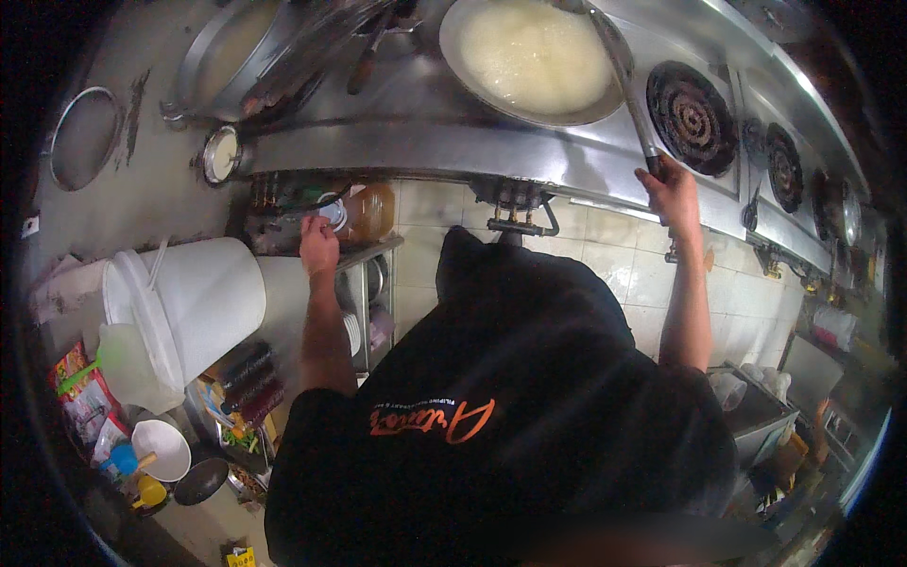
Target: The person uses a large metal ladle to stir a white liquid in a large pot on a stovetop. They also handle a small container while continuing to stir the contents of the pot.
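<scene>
My right hand (pixel 669 191) is closed around the dark grip of a long-handled metal utensil (pixel 631 92). Its shaft runs up over the rim of a wide pan (pixel 453 53) on the stove, and its far end is cut off at the top. Pale yellow, foamy liquid (pixel 535 53) fills the pan. Below the stove's front edge, my left hand (pixel 319 244) reaches to the whitish round top (pixel 331 211) of a large clear jar of amber liquid (pixel 372 211). Whether those fingers grip it or only touch it is unclear.
Bare burners (pixel 691 117) line the stove on the right. Gas valves (pixel 517 220) jut out under its front. A small round bowl of pale contents (pixel 224 156) stands at left. Behind my left arm are a white bucket (pixel 205 305), a white bowl (pixel 161 450) and dark bottles (pixel 248 379).
</scene>
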Tool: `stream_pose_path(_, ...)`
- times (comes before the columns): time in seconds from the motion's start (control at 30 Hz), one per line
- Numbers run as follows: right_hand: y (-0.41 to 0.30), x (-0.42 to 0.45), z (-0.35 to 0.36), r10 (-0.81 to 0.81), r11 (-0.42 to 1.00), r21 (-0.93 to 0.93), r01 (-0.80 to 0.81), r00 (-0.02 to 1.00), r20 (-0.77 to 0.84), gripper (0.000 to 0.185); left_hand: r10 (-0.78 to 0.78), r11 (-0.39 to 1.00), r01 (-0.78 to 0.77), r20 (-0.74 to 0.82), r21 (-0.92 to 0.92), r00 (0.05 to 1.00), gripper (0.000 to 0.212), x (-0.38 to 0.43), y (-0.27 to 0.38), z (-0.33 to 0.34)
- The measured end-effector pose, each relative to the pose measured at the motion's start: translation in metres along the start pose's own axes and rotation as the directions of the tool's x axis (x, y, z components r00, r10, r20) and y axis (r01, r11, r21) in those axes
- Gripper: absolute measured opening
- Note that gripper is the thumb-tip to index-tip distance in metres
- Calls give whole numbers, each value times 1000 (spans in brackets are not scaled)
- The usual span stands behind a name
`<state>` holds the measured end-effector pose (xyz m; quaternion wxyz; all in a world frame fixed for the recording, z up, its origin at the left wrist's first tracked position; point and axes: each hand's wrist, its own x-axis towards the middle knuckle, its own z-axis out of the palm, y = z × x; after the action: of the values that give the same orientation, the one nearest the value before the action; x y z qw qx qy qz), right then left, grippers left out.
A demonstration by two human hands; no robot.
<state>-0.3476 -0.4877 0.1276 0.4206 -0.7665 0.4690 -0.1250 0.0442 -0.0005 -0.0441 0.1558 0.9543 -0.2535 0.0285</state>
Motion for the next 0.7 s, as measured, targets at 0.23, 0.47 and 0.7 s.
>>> stream_pose_path(0.23, 31, 25, 16, 109, 993, 27, -117, 974, 198, 23, -23, 998, 25, 42, -51, 999, 17, 3, 4, -7)
stream_pose_path(0.47, -12, -7, 16, 146, 641, 544, -541, 782, 606, 28, -32, 998, 34, 35, -60, 999, 16, 3, 5, -7)
stream_pose_path(0.7, -22, -20, 1, 8, 319, 654, -686, 692, 722, 23, 19, 996, -18, 7, -83, 1000, 16, 2, 0, -3)
